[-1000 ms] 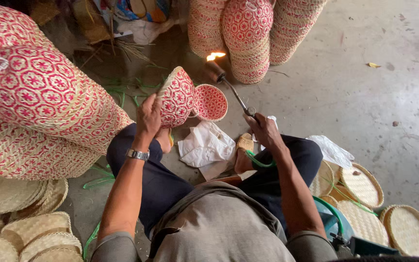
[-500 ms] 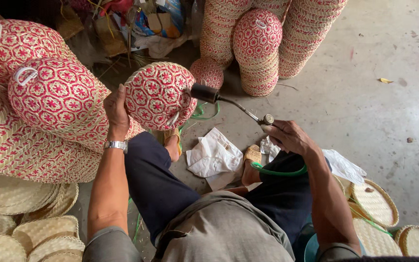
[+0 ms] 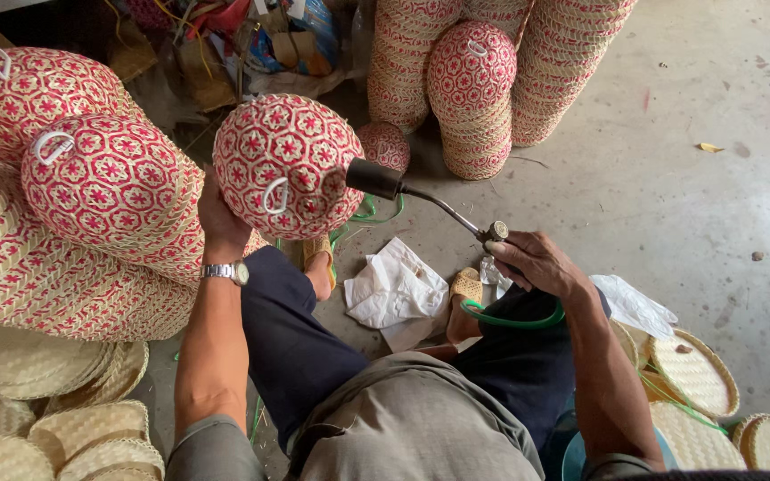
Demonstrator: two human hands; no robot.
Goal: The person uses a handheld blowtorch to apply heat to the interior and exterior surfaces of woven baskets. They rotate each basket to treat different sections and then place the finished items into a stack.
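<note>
Here, nearest the person, flat straw-coloured woven trays (image 3: pixel 692 374) lie on the concrete floor (image 3: pixel 715 223) just below and outside the right hand (image 3: pixel 536 263), and more pale woven lids (image 3: pixel 55 428) are stacked below the left hand (image 3: pixel 220 218). Crumpled white paper (image 3: pixel 394 289) sits on the floor between the two hands, with a clear plastic bag (image 3: pixel 634 307) just beside the right wrist.

The right hand's fingers are curled tight around the valve end of a gas torch (image 3: pixel 430 203); a green hose (image 3: pixel 514 319) loops under that hand. The torch's thin metal tube runs up and left from the fingers to a dark nozzle that touches, or all but touches, the side of a red-and-white woven basket (image 3: pixel 287 165).

The left hand, with a silver watch (image 3: pixel 226 272) at the wrist, holds this domed basket up from behind; its fingers are mostly hidden, so how far they spread cannot be told. A small white loop handle faces the camera.

Left of that hand lean stacks of matching baskets (image 3: pixel 91 196). Farther off, above both hands, stand tall columns of baskets (image 3: pixel 492 80), and beyond them a heap of colourful packets and cardboard (image 3: pixel 260 40), too jumbled to tell apart.
</note>
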